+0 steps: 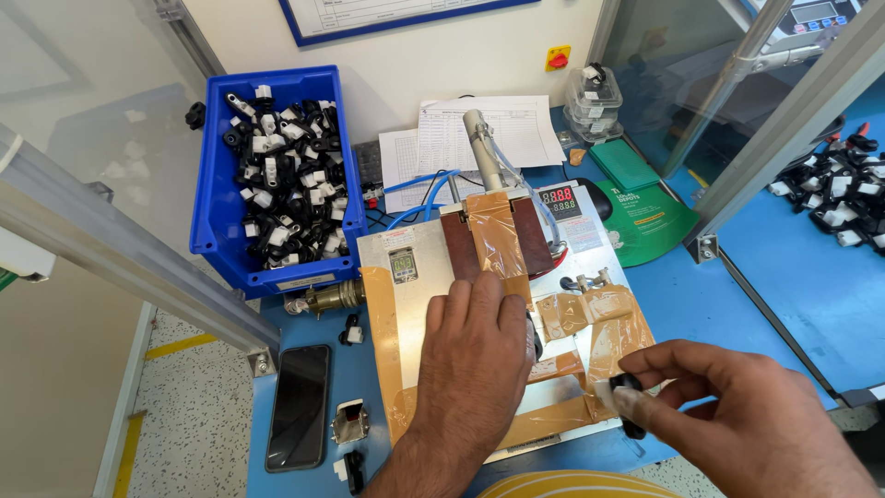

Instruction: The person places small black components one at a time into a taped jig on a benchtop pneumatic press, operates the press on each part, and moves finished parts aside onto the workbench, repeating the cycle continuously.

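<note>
A worker's left hand [479, 346] lay flat, fingers [486, 300] spread and holding nothing, on a metal fixture plate [415, 304] at the centre of the frame, while the right hand [728, 415], at lower right, pinched a small black-and-white plastic part [619, 397] between thumb and fingertips just off the plate's lower right corner. The part looked light and rigid, a moulded piece with a smooth, possibly slick surface; a pinch across its narrow body, as shown, seemed the natural hold, and it appeared sturdy enough for firm finger pressure.

The plate was brushed metal patched with strips of amber tape [572, 318], glossy and wrinkled, with a dark reddish-brown block [530, 235] and a pale cylindrical post [481, 148] rising behind it, blue tubing [415, 198] looping to the left. At upper left a blue plastic bin [207, 184] was heaped with similar black-and-white parts [281, 184]. A black phone [298, 406] lay face-up on the blue counter [784, 267] at lower left, near two stray parts. Printed sheets [479, 129], a small red-digit display [558, 198] and a green mat [645, 221] sat behind the fixture; more parts were piled at the far right [843, 198].
</note>
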Demonstrator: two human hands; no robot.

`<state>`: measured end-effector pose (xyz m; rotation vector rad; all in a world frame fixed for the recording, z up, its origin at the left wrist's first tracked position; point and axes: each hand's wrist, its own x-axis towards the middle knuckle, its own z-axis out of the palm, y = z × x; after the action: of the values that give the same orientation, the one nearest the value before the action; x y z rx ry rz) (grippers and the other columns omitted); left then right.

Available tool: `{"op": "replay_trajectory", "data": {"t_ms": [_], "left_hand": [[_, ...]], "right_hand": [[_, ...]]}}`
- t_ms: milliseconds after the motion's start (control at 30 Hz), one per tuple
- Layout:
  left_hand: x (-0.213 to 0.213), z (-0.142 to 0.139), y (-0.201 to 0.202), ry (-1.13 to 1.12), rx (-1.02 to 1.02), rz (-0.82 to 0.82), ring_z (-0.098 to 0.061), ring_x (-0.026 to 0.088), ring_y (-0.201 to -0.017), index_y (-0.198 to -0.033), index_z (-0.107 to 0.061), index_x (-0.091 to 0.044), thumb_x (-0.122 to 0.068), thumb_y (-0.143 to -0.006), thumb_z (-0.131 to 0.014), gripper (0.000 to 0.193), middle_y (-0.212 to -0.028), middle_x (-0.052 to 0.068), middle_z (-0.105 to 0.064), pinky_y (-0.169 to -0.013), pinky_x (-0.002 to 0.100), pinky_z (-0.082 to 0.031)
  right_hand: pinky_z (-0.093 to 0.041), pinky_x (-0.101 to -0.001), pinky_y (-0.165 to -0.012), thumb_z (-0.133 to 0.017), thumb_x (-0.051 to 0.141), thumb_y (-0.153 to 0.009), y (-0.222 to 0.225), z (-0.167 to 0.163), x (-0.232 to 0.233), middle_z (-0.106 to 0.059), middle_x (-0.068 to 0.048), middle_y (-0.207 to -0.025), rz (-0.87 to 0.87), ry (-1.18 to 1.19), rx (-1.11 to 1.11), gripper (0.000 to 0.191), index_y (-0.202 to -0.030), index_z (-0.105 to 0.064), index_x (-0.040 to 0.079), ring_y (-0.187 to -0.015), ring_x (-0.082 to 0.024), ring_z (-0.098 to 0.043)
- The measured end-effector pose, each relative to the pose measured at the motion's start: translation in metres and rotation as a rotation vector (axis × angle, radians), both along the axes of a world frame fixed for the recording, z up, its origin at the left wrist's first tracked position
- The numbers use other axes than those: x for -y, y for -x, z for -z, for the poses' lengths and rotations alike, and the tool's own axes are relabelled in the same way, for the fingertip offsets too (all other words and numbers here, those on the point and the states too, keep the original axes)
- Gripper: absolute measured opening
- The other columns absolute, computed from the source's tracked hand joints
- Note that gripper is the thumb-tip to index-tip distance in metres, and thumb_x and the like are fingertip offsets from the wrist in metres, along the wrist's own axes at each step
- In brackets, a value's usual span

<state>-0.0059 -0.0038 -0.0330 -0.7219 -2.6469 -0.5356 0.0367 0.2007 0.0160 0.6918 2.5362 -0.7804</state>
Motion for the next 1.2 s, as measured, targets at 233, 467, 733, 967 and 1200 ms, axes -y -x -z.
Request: {"op": "replay_trajectory", "data": {"t_ms": [233, 467, 733, 967, 1200], "left_hand": [[0.004, -0.019, 0.001, -0.002, -0.157, 0.033, -0.052, 0.029, -0.098, -0.101, -0.062, 0.0, -0.007, -0.081, -0.07, 0.023, -0.102, 0.014, -0.052, -0.082, 0.043, -0.043], [0.081, -0.131, 0.03, -0.167, -0.714, -0.206, -0.049, 0.034, -0.104, -0.104, -0.059, -0.003, -0.009, -0.093, -0.073, 0.018, -0.109, 0.018, -0.047, -0.089, 0.048, -0.042], [0.158, -0.072, -0.032, -0.17, -0.257, -0.325, -0.05, 0.033, -0.095, -0.102, -0.064, -0.003, -0.021, -0.092, -0.069, 0.021, -0.099, 0.015, -0.048, -0.081, 0.048, -0.041], [0.151, -0.009, -0.038, -0.223, 0.047, -0.278, -0.053, 0.033, -0.09, -0.1, -0.067, -0.005, -0.024, -0.084, -0.068, 0.025, -0.094, 0.013, -0.051, -0.077, 0.051, -0.044], [0.181, -0.058, 0.123, -0.138, -0.63, -0.362, -0.054, 0.04, -0.108, -0.108, -0.064, 0.0, -0.021, -0.106, -0.065, 0.021, -0.116, 0.023, -0.053, -0.089, 0.052, -0.046]], "right_hand": [[-0.065, -0.0274, -0.078, -0.088, 0.017, -0.084, 0.011, -0.004, 0.013, -0.075, -0.009, -0.088, -0.025, 0.058, -0.055, 0.037, -0.113, -0.073, 0.0, -0.079, -0.015, -0.076], [-0.063, -0.03, -0.076, -0.089, 0.023, -0.081, 0.032, -0.031, 0.06, -0.078, -0.009, -0.09, -0.094, -0.043, -0.123, 0.032, -0.104, -0.081, 0.003, -0.081, -0.016, -0.078], [-0.063, -0.0311, -0.074, -0.086, 0.024, -0.079, 0.057, -0.024, 0.113, -0.083, -0.007, -0.083, -0.26, -0.208, -0.299, 0.025, -0.098, -0.082, 0.008, -0.077, -0.018, -0.076], [-0.061, -0.0339, -0.071, -0.086, 0.025, -0.078, 0.068, -0.025, 0.112, -0.081, -0.008, -0.082, -0.326, -0.264, -0.243, 0.024, -0.1, -0.085, 0.015, -0.072, -0.022, -0.079], [-0.062, -0.0353, -0.072, -0.086, 0.029, -0.082, 0.054, -0.019, 0.12, -0.081, -0.009, -0.084, -0.299, -0.292, -0.337, 0.024, -0.101, -0.084, 0.015, -0.072, -0.024, -0.078]]}}
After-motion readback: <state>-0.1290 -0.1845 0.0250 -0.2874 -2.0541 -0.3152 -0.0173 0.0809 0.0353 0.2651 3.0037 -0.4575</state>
